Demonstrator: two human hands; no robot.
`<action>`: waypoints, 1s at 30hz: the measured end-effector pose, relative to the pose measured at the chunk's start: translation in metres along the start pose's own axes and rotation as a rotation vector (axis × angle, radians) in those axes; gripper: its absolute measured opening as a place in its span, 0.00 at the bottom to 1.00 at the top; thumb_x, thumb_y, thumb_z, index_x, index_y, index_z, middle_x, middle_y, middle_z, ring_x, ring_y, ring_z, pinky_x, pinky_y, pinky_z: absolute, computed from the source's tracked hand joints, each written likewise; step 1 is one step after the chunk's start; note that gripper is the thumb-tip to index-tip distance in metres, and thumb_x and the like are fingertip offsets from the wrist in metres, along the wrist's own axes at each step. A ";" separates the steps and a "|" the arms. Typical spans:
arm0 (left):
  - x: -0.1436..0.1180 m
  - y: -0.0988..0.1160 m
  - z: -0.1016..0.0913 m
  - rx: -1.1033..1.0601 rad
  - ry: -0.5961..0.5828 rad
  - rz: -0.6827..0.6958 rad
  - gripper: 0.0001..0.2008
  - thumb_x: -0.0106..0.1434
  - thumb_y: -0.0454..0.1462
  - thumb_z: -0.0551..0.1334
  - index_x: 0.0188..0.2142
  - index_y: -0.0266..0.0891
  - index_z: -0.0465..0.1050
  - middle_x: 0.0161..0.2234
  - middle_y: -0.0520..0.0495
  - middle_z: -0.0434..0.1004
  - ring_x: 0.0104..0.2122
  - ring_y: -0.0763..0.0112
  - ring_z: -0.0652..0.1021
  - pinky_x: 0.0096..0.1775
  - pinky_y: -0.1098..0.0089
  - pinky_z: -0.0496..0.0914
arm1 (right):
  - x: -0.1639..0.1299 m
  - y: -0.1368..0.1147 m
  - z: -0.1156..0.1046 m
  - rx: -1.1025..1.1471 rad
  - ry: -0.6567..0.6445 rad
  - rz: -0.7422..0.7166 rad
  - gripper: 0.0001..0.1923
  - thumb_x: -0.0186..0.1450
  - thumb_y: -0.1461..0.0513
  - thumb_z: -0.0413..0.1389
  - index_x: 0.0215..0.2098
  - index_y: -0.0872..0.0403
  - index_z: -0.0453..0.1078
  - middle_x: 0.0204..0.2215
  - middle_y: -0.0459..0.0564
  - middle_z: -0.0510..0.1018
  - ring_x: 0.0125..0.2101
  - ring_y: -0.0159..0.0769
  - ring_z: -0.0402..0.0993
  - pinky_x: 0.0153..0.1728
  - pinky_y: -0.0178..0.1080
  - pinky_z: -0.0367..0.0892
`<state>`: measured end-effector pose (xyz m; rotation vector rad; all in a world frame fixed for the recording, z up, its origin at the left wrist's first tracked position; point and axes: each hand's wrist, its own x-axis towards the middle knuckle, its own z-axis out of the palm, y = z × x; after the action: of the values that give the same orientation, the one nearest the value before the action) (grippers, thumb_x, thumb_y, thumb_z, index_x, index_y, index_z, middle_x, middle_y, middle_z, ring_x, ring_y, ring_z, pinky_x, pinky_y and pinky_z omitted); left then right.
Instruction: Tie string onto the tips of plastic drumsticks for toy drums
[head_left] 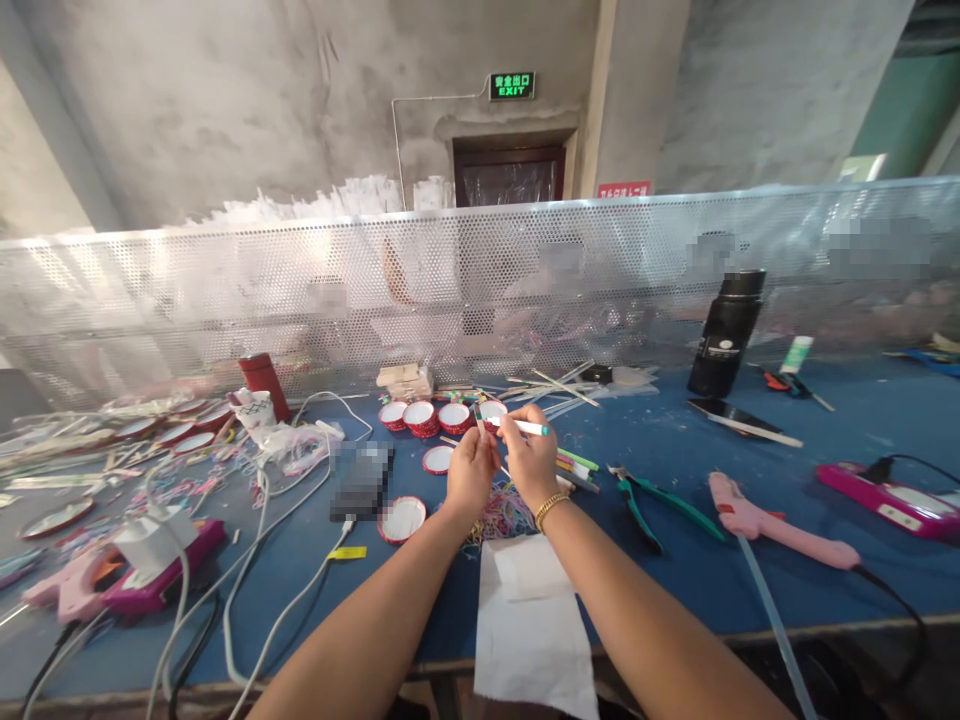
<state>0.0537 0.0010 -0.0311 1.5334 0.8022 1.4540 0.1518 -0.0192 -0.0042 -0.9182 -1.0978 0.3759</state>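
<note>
Pinching a white stick with a teal tip (523, 427), the right hand (531, 462) holds it level above the blue table (750, 590). Beside it, the left hand (470, 472) grips what may be a thinner stick (479, 420), upright. Red-rimmed small cups (422, 418) stand just behind; green pliers (652, 497) lie to the right.

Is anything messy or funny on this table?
Yes. A white paper sheet hangs over the table's front edge. Colourful rubber bands lie scattered below the left hand and right hand, which hold a white stick. White cables sprawl in tangles.
</note>
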 end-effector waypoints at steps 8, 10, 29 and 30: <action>0.000 0.000 0.001 0.012 -0.008 0.006 0.23 0.66 0.57 0.59 0.29 0.41 0.63 0.21 0.56 0.65 0.22 0.75 0.64 0.26 0.72 0.57 | -0.003 -0.005 0.002 0.040 -0.041 -0.020 0.11 0.65 0.52 0.57 0.30 0.49 0.65 0.22 0.43 0.74 0.25 0.37 0.72 0.31 0.39 0.67; -0.001 0.000 0.001 0.020 -0.004 0.006 0.24 0.66 0.58 0.59 0.28 0.41 0.62 0.20 0.56 0.64 0.22 0.76 0.63 0.26 0.72 0.57 | -0.003 -0.004 0.002 0.024 -0.047 -0.021 0.11 0.65 0.52 0.57 0.30 0.49 0.65 0.22 0.43 0.74 0.26 0.38 0.73 0.31 0.39 0.67; -0.001 0.001 0.002 -0.005 0.000 0.000 0.24 0.65 0.58 0.60 0.28 0.40 0.64 0.21 0.56 0.64 0.22 0.76 0.63 0.26 0.72 0.56 | -0.002 -0.002 0.001 0.028 -0.044 -0.002 0.12 0.64 0.52 0.57 0.30 0.49 0.65 0.22 0.43 0.74 0.25 0.38 0.73 0.31 0.40 0.67; -0.001 0.001 0.001 -0.009 -0.002 -0.001 0.24 0.65 0.58 0.60 0.29 0.40 0.64 0.21 0.56 0.65 0.22 0.76 0.63 0.26 0.72 0.56 | -0.001 -0.001 0.001 0.027 -0.040 -0.001 0.12 0.64 0.52 0.57 0.30 0.49 0.65 0.22 0.43 0.74 0.25 0.38 0.73 0.31 0.39 0.67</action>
<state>0.0549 -0.0005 -0.0308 1.5270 0.7942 1.4533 0.1501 -0.0204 -0.0038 -0.8896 -1.1275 0.4091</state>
